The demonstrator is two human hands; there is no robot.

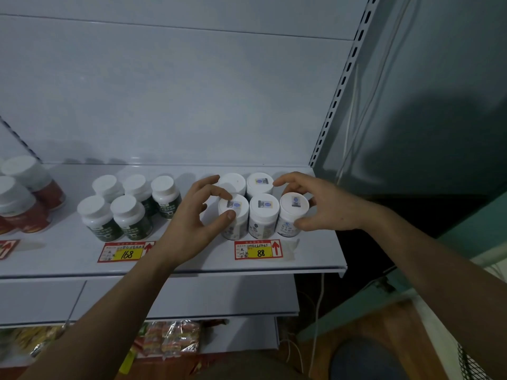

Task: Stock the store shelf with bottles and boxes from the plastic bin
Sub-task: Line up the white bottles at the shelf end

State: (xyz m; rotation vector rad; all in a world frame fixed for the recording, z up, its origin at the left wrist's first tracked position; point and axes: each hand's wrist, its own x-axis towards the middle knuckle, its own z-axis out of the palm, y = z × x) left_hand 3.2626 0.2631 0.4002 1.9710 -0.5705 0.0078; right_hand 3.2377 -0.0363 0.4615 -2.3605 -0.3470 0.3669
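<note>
While both hands work the white shelf (192,259), the left hand (192,218) has its grip curled on the front-left white bottle (234,215), thumb on the lid's near edge, fingers over the top. Right hand (315,207) grips the front-right white bottle (293,215), thumb on its side, fingers arched above the lid. Between the two grips stands a middle white bottle (263,215); two more white bottles (259,183) just behind. Left of the left grip: green-label bottles (131,215), then red-label bottles (24,204) further off. Price tag 88 (258,250) just below the grips, tag 168 (126,252) below left.
</note>
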